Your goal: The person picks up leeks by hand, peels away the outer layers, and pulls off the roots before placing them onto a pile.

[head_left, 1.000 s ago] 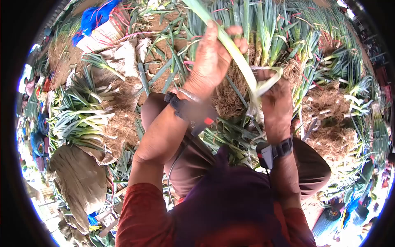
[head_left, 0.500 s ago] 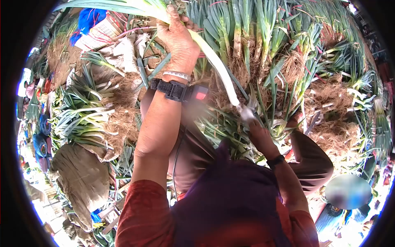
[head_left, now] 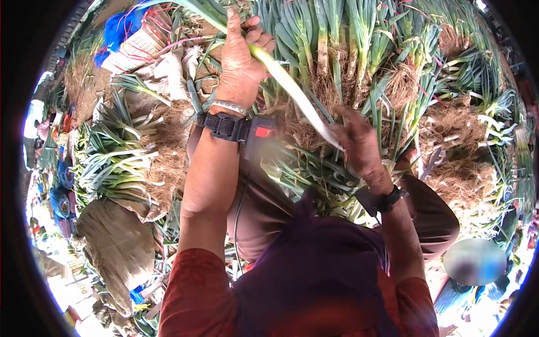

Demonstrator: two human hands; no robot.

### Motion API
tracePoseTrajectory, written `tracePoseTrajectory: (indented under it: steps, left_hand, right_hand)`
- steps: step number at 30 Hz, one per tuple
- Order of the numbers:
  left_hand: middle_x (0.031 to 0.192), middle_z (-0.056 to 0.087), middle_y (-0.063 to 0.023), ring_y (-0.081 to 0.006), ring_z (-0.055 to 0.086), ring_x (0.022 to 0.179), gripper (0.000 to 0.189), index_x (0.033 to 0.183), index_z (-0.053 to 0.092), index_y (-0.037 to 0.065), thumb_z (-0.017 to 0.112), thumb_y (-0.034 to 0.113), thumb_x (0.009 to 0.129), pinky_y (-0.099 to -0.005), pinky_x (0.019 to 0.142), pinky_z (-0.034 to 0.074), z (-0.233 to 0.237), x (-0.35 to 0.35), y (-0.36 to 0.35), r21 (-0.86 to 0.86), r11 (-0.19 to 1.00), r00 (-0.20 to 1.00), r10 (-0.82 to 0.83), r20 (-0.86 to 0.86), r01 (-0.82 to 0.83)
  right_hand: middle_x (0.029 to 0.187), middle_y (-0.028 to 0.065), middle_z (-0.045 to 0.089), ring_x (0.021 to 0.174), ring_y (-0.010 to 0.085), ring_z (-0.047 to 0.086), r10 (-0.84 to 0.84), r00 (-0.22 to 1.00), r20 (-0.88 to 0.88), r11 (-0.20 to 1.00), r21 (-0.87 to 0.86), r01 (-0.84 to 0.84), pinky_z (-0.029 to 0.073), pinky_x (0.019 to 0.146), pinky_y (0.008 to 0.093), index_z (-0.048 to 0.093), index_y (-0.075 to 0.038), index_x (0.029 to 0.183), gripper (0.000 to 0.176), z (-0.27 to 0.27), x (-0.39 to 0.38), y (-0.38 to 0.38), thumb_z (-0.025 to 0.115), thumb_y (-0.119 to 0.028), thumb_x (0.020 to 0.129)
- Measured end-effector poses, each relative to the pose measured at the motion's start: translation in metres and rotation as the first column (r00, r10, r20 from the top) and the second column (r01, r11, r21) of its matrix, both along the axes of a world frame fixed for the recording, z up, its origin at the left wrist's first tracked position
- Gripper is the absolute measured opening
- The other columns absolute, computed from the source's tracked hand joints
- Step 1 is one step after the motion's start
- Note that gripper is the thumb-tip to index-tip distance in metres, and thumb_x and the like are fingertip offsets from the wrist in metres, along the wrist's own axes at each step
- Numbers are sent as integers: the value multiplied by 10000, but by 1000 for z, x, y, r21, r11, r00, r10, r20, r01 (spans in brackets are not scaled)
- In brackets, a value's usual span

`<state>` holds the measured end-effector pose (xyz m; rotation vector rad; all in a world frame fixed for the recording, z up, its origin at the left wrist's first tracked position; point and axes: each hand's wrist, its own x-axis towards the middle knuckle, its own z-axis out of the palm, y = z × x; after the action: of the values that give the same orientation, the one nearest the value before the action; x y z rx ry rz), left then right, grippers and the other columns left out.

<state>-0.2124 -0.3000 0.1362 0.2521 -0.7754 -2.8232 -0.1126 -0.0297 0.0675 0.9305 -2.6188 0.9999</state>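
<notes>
My left hand is closed around the stem of a long leek, held slantwise in front of me. Its green leaves run up past the hand to the top left, and its white end slopes down to the right. My right hand is by that white end, with some fingers stretched up and apart. Motion blur hides whether its palm touches the stem. Below the hands lie loose green leaves and trimmings.
Bundled leeks with brown roots stand ahead. More leeks lie in a heap at left, near a brown sack. A woven basket and blue cloth are at upper left. Root piles sit at right.
My right hand has risen from low beside the leek's white end, its fingers now spread more. My left hand and the leek have shifted only slightly.
</notes>
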Motion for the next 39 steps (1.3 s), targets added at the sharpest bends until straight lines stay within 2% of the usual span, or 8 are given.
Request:
tracePoseTrajectory:
  steps: [4,7,11,24,31,34,37,39]
  left_hand:
    - [585,414,43,-92,437,523,448,957,555,92,464,531,968,-228,460,382,20,26,-4,32,903,834,-383,-398,430]
    - [589,488,4,-98,405,524,503,931,604,33,679,524,848,-246,467,333,23,28,-1,-294,940,946,-241,-219,171]
    - [609,495,-10,-105,454,475,545,969,611,32,596,571,886,-247,427,386,7,32,13,-475,880,998,-17,-60,-14]
    - [598,410,25,-98,350,438,483,874,507,131,444,605,944,-231,360,287,26,41,14,-310,948,977,11,-213,-78]
    - [607,394,25,-97,336,445,476,889,504,131,427,595,953,-226,370,278,32,53,9,-229,973,927,-75,-368,-12]
    - [624,398,26,-90,340,453,436,912,506,130,469,563,949,-224,382,282,28,55,4,-222,974,921,-40,-387,-52]
    - [638,403,28,-80,347,463,391,930,507,132,515,522,945,-222,392,285,25,56,-4,-320,942,917,-39,-397,-98]
    - [638,402,32,-75,346,464,366,932,506,133,530,497,947,-221,392,284,33,61,-3,-312,939,930,21,-368,-145]
  right_hand:
    - [863,141,666,746,184,660,115,985,130,993,-26,-112,508,649,296,623,-5,1106,240,18,15,-13,666,-85,884]
    - [845,139,659,736,205,658,81,974,210,994,-87,-64,509,641,310,646,2,1044,199,16,28,-14,682,-77,864]
    - [835,134,647,723,243,653,-16,970,243,999,-42,27,507,639,334,640,2,1037,206,-11,37,-23,685,-41,841]
    - [772,51,556,580,90,529,-1,953,303,977,-204,66,459,498,234,615,32,1057,268,-10,33,-36,593,116,804]
    - [740,32,597,554,59,519,-16,964,267,999,-45,29,438,469,241,617,3,970,91,-44,24,-30,594,-45,896]
    - [756,49,621,544,61,522,74,994,-80,986,154,-61,431,476,236,616,-21,973,119,-54,17,-16,573,-128,940]
    - [811,78,648,563,86,549,17,1000,-11,1000,12,-17,430,499,223,611,-51,998,113,-32,23,-13,584,-145,941]
    - [844,88,652,592,103,578,49,926,375,945,-318,79,446,517,240,609,-44,1006,111,-17,29,-13,579,-130,942]
